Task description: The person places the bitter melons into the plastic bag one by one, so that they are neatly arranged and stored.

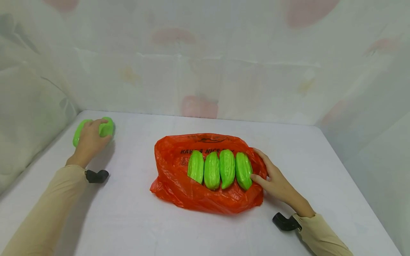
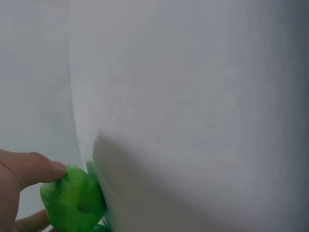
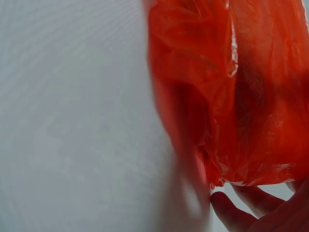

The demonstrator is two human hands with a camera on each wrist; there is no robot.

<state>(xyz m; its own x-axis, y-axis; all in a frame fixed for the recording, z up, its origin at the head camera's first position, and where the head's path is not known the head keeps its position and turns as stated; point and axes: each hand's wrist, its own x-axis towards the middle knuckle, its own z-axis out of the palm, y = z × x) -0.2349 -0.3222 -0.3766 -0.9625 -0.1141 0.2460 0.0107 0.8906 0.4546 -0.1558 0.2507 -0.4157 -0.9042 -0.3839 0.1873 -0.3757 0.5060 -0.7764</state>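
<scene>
My left hand (image 1: 92, 134) reaches to the far left of the white table (image 1: 134, 220) and grips a bright green gourd (image 1: 107, 128), fingers curled over its top. The left wrist view shows that gourd (image 2: 72, 200) pinched by my fingers (image 2: 29, 166) against a white cloth wall. An orange-red plastic bag (image 1: 198, 195) lies flat mid-table with several green gourds (image 1: 219, 169) side by side on it. My right hand (image 1: 261, 167) rests on the bag's right edge, thumb touching the rightmost gourd (image 1: 244, 170). The right wrist view shows crumpled bag (image 3: 241, 96) above my fingers (image 3: 241, 215).
White cloth walls (image 1: 205, 71) enclose the table at the back and both sides. A bulging cloth (image 1: 29, 113) crowds the left edge near the held gourd. Black wrist mounts (image 1: 96, 176) sit at both cuffs.
</scene>
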